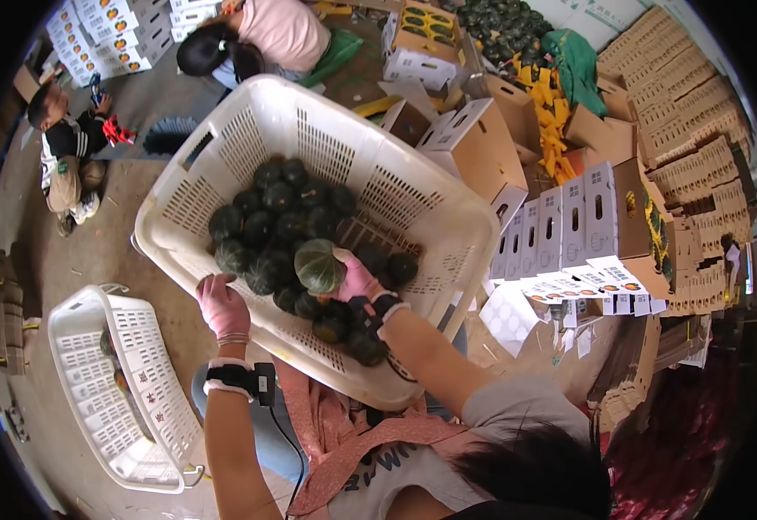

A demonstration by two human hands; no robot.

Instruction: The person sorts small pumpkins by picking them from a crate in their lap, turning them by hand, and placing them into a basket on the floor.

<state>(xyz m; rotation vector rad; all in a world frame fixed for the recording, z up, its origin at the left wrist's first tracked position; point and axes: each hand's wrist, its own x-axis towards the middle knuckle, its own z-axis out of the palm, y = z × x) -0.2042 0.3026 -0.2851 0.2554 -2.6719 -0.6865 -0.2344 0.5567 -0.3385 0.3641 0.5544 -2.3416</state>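
a: reading from the left, what am i seeing first?

b: i am looking at a smaller white crate (114,390) lying on the floor; a few dark things are showing through its slats, too hidden for me to name.

a: and the hands?

b: the left hand (222,305), in a pink glove, is closing over the near rim of the large white crate (222,156) and steadying it. the right hand (357,282), also gloved, is wrapping around one green squash (319,265) and holding it just above the heap.

a: which step am i judging this to be?

b: i am taking it as picking one squash out of the crate. the next move is probably calling for a clean lift over the rim while the left hand is keeping the tilted crate from tipping.

a: what is the large crate holding?

b: it is holding a pile of dark green squash (270,221), gathering toward its near, lower side.

a: further right?

b: white cartons (569,221) are standing in a row, and a distant box (426,26) is showing more squash packed inside.
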